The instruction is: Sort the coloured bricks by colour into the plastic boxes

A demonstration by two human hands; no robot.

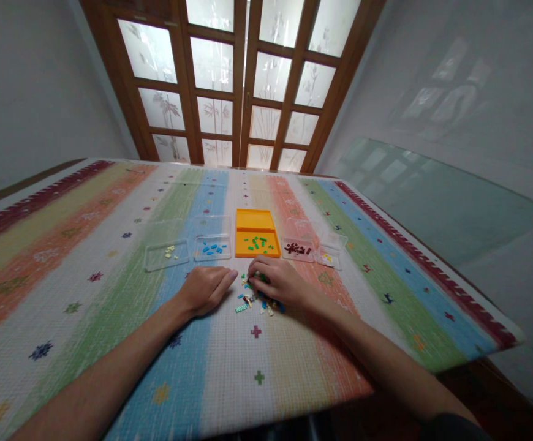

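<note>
My left hand [208, 288] rests on the tablecloth, closed, fingers curled under and thumb pointing toward the pile; nothing shows in it. Over a loose pile of small toy building bricks [248, 300] is my right hand [275, 280]. Its fingers bend down together among the pieces, and whatever they pinch is hidden. The pile mixes blue, green, cream and dark brown pieces, partly covered by the hand. A light green studded brick [241, 309] lies at its near left edge. Just beyond the hands, an orange case [255, 219] lies open with green bricks [260, 243] inside.
Left of the case stand a clear box [188, 260] with cream pieces and another clear box [196, 255] with blue bricks [213, 248]. To its right, one clear box [312, 245] holds dark brown bricks [296, 248]; a smaller box [339, 260] holds yellow pieces. A striped tablecloth [230, 380] covers the table.
</note>
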